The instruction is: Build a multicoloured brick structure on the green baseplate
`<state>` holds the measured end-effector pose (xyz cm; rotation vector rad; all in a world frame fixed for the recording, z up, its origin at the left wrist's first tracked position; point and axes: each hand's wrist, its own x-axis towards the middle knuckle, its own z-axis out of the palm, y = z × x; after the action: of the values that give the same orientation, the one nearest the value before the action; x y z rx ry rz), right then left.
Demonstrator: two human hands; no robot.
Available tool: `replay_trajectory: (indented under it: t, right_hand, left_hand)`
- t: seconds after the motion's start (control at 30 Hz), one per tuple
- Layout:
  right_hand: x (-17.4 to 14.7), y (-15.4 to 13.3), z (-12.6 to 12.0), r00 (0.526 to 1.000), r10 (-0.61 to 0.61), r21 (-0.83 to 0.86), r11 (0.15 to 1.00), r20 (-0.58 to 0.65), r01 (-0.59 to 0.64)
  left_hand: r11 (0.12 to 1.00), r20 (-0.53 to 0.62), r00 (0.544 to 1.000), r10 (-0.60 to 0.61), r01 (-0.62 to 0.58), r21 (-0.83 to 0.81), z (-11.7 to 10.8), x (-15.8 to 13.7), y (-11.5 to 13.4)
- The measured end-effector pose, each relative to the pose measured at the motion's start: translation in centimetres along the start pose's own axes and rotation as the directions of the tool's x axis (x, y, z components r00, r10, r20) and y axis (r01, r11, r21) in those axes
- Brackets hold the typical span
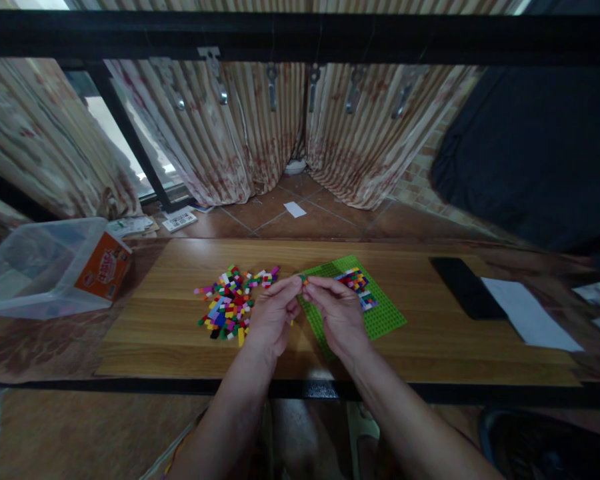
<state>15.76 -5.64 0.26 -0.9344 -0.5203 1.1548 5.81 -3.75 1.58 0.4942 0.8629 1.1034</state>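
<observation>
My left hand (277,310) and my right hand (337,307) meet above the left edge of a green studded baseplate (387,317). Between their fingertips are small toy bricks (304,280), green and orange; how they join is too small to tell. Both hands are closed in a pinch. Rows of multicoloured bricks (363,287) sit on the baseplate, partly hidden behind my right hand. Left of my left hand lies a loose pile of small coloured bricks (227,303) on the wooden tabletop (155,320).
A clear plastic bin (40,267) with an orange label stands at the far left. To the right lie a black phone-like slab (467,287) and white paper (530,313). A black bar (300,40) with metal hooks crosses above the table, before striped curtains (260,140).
</observation>
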Motion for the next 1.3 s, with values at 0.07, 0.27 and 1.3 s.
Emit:
replay_trajectory:
  t: [0.07,0.27,1.3]
  right_hand:
    - [0.0,0.1,0.0,1.0,-0.024,-0.005,1.0,-0.005,0.024]
    - [0.1,0.3,-0.2,0.998,-0.068,-0.026,0.997,-0.005,0.068]
    - [0.2,-0.4,-0.8,0.985,-0.169,-0.183,0.968,0.019,0.169]
  left_hand:
    - [1.0,-0.014,1.0,-0.023,0.023,-0.019,0.1,-0.1,-0.1]
    - [0.997,-0.023,0.999,-0.046,0.044,-0.055,0.4,-0.1,-0.2]
    - [0.963,-0.049,0.962,0.27,-0.27,-0.005,1.6,-0.2,-2.3]
